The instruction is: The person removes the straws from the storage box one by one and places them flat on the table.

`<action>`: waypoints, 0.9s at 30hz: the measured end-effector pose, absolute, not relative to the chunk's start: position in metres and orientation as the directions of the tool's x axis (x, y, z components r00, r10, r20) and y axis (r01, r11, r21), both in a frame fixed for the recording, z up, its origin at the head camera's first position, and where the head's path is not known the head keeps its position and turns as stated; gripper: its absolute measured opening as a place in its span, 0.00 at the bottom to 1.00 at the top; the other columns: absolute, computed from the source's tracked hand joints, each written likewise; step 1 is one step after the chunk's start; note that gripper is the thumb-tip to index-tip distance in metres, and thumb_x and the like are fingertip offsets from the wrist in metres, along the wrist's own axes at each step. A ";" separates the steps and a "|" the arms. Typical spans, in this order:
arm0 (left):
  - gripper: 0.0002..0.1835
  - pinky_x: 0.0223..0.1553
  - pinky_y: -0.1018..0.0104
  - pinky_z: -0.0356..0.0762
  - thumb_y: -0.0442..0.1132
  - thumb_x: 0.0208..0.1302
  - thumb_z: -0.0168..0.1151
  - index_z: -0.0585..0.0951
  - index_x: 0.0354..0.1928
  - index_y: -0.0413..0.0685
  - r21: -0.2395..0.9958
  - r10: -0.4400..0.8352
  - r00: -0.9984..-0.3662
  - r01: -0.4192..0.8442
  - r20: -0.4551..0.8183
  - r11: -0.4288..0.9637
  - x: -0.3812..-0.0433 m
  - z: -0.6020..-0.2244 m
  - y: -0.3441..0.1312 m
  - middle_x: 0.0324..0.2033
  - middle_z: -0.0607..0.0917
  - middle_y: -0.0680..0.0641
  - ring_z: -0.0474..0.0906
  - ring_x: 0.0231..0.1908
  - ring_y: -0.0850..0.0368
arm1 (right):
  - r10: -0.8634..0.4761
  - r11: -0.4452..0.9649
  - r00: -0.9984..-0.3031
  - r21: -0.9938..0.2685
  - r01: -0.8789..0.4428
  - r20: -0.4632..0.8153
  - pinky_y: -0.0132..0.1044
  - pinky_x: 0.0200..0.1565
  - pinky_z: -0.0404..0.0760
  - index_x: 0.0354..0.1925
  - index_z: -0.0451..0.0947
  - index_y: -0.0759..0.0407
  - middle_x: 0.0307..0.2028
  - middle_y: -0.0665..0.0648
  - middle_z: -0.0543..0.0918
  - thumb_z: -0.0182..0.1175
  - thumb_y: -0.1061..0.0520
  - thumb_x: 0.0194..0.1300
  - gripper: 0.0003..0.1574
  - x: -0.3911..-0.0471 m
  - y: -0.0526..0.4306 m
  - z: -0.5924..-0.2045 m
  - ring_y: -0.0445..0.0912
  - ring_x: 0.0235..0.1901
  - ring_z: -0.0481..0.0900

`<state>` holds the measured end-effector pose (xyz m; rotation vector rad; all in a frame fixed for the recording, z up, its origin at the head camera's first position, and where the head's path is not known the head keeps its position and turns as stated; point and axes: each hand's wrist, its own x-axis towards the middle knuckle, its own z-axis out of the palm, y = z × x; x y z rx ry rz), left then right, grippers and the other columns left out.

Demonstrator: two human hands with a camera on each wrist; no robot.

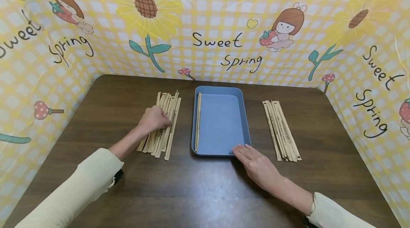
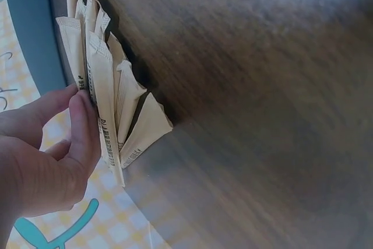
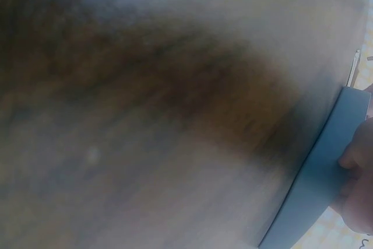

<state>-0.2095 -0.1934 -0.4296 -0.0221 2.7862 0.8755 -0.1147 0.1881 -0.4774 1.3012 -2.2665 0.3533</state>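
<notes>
On the left of the table, paper-wrapped sticks point(image 1: 157, 142) with black print lie in a loose bunch. My left hand point(image 1: 154, 118) reaches over them, its thumb and fingers pinching one wrapped stick point(image 2: 73, 45) at the bunch's edge. A blue rectangular tray point(image 1: 221, 125) stands in the middle. Along its left inner wall lies a narrow row of wrapped sticks point(image 1: 198, 121). My right hand point(image 1: 256, 164) holds the tray's near right corner, fingertips over the rim; in the right wrist view, digits press the outer wall.
Right of the tray lies a second bunch of wrapped sticks point(image 1: 282, 132), fanned slightly. The dark wood table point(image 1: 205, 192) is enclosed at the back and sides by a yellow checked cloth point(image 1: 211, 14) printed with flowers.
</notes>
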 end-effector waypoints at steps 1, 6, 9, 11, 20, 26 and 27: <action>0.15 0.26 0.63 0.72 0.39 0.58 0.67 0.80 0.15 0.47 0.563 0.051 -0.976 -0.080 -0.214 0.823 -0.210 -0.430 -0.194 0.16 0.84 0.50 0.73 0.17 0.59 | -0.731 0.509 -0.418 0.022 -0.860 0.539 0.48 0.55 0.80 0.53 0.80 0.73 0.49 0.66 0.85 0.29 0.62 0.80 0.31 -0.115 0.188 -0.477 0.56 0.49 0.84; 0.16 0.22 0.65 0.67 0.39 0.58 0.68 0.80 0.14 0.46 0.575 0.056 -0.981 -0.061 -0.184 0.816 -0.211 -0.430 -0.193 0.14 0.82 0.51 0.68 0.16 0.61 | -0.734 0.508 -0.419 0.023 -0.861 0.535 0.48 0.56 0.80 0.53 0.80 0.73 0.49 0.67 0.85 0.29 0.62 0.80 0.32 -0.115 0.188 -0.477 0.56 0.49 0.84; 0.18 0.18 0.68 0.60 0.39 0.59 0.65 0.78 0.12 0.45 0.596 0.074 -0.985 -0.032 -0.153 0.802 -0.212 -0.428 -0.190 0.10 0.76 0.53 0.62 0.13 0.62 | -0.734 0.510 -0.423 0.019 -0.860 0.531 0.48 0.56 0.79 0.53 0.80 0.73 0.49 0.67 0.84 0.28 0.61 0.80 0.32 -0.115 0.188 -0.477 0.56 0.50 0.84; 0.17 0.19 0.69 0.59 0.39 0.60 0.64 0.79 0.13 0.44 0.614 0.090 -0.986 -0.016 -0.141 0.789 -0.212 -0.425 -0.186 0.11 0.75 0.53 0.62 0.14 0.63 | -0.733 0.510 -0.425 0.015 -0.860 0.530 0.48 0.56 0.80 0.53 0.80 0.73 0.49 0.67 0.84 0.28 0.61 0.80 0.33 -0.114 0.188 -0.477 0.56 0.50 0.84; 0.17 0.44 0.57 0.82 0.38 0.65 0.64 0.85 0.51 0.34 0.736 0.162 -0.971 -0.019 -0.174 0.677 -0.210 -0.399 -0.144 0.47 0.86 0.39 0.82 0.44 0.49 | -0.732 0.512 -0.429 0.013 -0.859 0.530 0.49 0.54 0.80 0.53 0.80 0.73 0.49 0.66 0.85 0.28 0.61 0.80 0.32 -0.113 0.188 -0.478 0.56 0.49 0.84; 0.20 0.48 0.59 0.80 0.35 0.63 0.62 0.82 0.55 0.32 0.808 0.178 -0.963 -0.060 -0.200 0.586 -0.206 -0.388 -0.113 0.52 0.84 0.39 0.81 0.48 0.51 | -0.731 0.508 -0.421 0.017 -0.861 0.537 0.49 0.54 0.81 0.53 0.80 0.73 0.48 0.66 0.85 0.28 0.62 0.79 0.32 -0.113 0.187 -0.477 0.56 0.49 0.84; 0.20 0.50 0.59 0.80 0.35 0.63 0.62 0.81 0.56 0.31 0.815 0.185 -0.962 -0.058 -0.200 0.577 -0.205 -0.388 -0.109 0.53 0.84 0.38 0.81 0.50 0.50 | -0.730 0.508 -0.422 0.015 -0.861 0.538 0.49 0.54 0.81 0.53 0.80 0.73 0.48 0.66 0.85 0.28 0.62 0.79 0.32 -0.113 0.187 -0.477 0.56 0.49 0.84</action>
